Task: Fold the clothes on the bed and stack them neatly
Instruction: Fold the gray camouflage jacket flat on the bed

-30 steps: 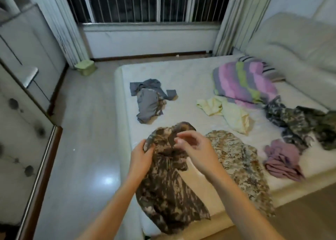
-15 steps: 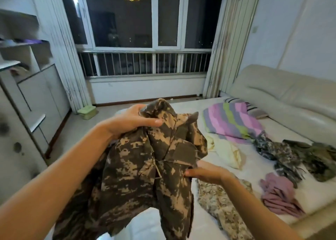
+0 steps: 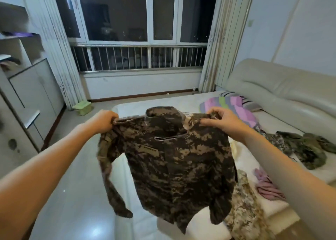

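Observation:
A dark camouflage jacket [image 3: 178,170] hangs spread out in the air above the bed's foot, collar up, one sleeve dangling at the left. My left hand [image 3: 104,120] grips its left shoulder. My right hand [image 3: 221,120] pinches its right shoulder. Below it on the white bed [image 3: 189,101] lies a lighter camouflage garment [image 3: 243,209]. Also on the bed are a pink garment [image 3: 267,185], a dark green camouflage heap [image 3: 305,149] and a striped purple-green blanket [image 3: 231,103]. The jacket hides the garments behind it.
A cream padded headboard [image 3: 283,92] stands at the right. A cabinet with shelves [image 3: 27,98] lines the left wall. A green box [image 3: 82,108] sits on the tiled floor [image 3: 76,194] near the curtain, below a barred window [image 3: 138,58].
The jacket was bunched in both hands and is now raised and stretched wide by its shoulders. My hands moved apart and the view tilted up toward the window.

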Demonstrator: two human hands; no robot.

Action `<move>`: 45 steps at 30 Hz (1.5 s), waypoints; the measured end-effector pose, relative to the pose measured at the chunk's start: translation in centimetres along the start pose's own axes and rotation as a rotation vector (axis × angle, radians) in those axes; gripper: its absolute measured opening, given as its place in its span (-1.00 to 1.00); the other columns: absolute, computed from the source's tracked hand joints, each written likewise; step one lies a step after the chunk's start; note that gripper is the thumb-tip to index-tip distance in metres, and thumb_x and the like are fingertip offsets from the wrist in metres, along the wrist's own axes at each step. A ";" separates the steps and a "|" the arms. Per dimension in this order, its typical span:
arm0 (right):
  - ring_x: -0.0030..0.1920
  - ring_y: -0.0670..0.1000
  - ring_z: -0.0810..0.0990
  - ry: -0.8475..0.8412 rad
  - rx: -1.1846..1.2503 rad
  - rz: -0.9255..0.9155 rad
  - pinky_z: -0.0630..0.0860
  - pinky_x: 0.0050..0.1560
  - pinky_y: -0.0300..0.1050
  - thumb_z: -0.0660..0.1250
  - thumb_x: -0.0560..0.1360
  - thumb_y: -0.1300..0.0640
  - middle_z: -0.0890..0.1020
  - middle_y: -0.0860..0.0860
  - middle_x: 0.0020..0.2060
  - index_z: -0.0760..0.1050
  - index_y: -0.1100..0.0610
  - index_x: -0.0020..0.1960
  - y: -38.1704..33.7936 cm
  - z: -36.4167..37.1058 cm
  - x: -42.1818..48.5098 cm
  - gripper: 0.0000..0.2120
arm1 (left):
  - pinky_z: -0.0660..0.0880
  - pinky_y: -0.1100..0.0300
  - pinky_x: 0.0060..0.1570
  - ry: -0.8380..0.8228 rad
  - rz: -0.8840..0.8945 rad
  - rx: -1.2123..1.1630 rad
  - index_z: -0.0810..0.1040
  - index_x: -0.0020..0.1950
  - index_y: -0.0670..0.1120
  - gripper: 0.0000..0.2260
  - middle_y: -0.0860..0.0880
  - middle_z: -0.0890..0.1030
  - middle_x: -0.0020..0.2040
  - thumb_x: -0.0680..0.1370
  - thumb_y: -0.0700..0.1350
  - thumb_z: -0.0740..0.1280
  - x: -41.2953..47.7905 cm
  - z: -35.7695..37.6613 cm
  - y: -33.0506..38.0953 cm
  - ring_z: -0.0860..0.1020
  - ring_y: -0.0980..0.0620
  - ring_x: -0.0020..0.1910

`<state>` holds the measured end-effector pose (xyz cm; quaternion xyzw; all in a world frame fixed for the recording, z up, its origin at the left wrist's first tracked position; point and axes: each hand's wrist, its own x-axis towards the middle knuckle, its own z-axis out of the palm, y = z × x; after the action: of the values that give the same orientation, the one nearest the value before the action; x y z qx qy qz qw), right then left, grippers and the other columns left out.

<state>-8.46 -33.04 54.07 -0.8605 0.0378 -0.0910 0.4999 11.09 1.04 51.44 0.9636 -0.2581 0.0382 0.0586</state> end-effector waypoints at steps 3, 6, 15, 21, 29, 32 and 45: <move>-0.19 -0.22 0.47 -0.166 -0.455 0.009 0.39 -0.19 -0.31 0.51 0.29 -0.12 0.48 -0.11 -0.18 0.43 0.00 -0.07 -0.5 -2.2 -0.7 -0.64 | 0.37 0.12 -0.23 0.150 0.008 -0.130 0.45 -0.40 -0.05 -0.72 -0.04 0.53 -0.35 0.44 -0.36 0.23 0.0 1.0 0.3 0.53 -0.15 -0.20; -0.08 -0.02 0.45 -0.262 -0.858 0.015 0.36 -0.17 -0.17 0.53 0.30 -0.03 0.45 -0.10 -0.13 0.31 -0.04 -0.04 0.9 -2.8 -1.2 -0.58 | 0.43 0.03 -0.12 0.359 0.019 -0.277 0.55 -0.23 -0.13 -0.80 -0.10 0.53 -0.19 0.43 -0.38 0.20 -0.1 2.1 1.4 0.49 -0.15 -0.13; -0.25 0.05 0.51 0.035 -0.577 0.161 0.32 -0.27 -0.16 0.44 0.40 0.20 0.53 0.00 -0.35 0.46 0.13 -0.29 8.2 -3.6 -5.9 -0.82 | 0.40 0.27 -0.05 0.354 0.019 -0.681 0.51 0.12 -0.09 -0.68 -0.11 0.58 0.04 0.52 -0.42 0.14 -1.7 5.4 2.7 0.50 -0.01 0.01; -0.31 -0.05 0.45 0.095 -0.486 0.352 0.27 -0.31 -0.20 0.43 0.43 0.10 0.51 -0.05 -0.37 0.42 0.00 -0.32 12.6 -2.2 -9.4 -0.77 | 0.49 0.22 -0.08 -0.145 0.243 -0.248 0.56 0.13 0.06 -0.83 -0.04 0.65 -0.04 0.60 -0.10 0.25 -3.1 8.2 1.0 0.59 -0.02 -0.09; -0.20 -0.33 0.60 -0.081 -0.155 0.527 0.40 -0.32 -0.54 0.49 0.22 -0.02 0.67 -0.28 -0.21 0.65 -0.23 -0.16 13.4 -7.7 -4.8 -0.79 | 0.48 0.43 -0.25 -0.486 0.252 -0.516 0.62 -0.13 0.27 -0.82 0.17 0.68 -0.20 0.35 0.24 0.30 1.1 6.6 -0.1 0.62 0.24 -0.23; -0.07 -0.25 0.61 -0.163 -0.188 0.529 0.47 -0.15 -0.43 0.50 0.24 -0.06 0.69 -0.21 -0.10 0.67 -0.14 -0.07 17.3 -8.3 1.9 -0.74 | 0.51 0.23 -0.15 -0.432 0.163 -0.445 0.60 -0.16 0.24 -0.88 0.14 0.67 -0.21 0.40 0.21 0.31 6.8 9.5 -0.2 0.63 0.16 -0.19; 0.30 0.23 0.39 -0.064 -0.525 0.623 0.37 0.22 0.01 0.42 0.44 0.10 0.40 0.23 0.31 0.22 0.21 0.42 52.4 7.5 23.5 -0.36 | 0.30 -0.11 0.24 -0.088 -0.187 -0.138 0.48 0.30 -0.11 -0.68 -0.26 0.50 0.25 0.55 -0.14 0.29 22.4 45.8 4.7 0.43 -0.27 0.22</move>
<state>17.36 -56.38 7.78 -0.9086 0.3030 0.1043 0.2678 30.10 -20.17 8.83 0.9778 -0.1717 -0.0276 0.1167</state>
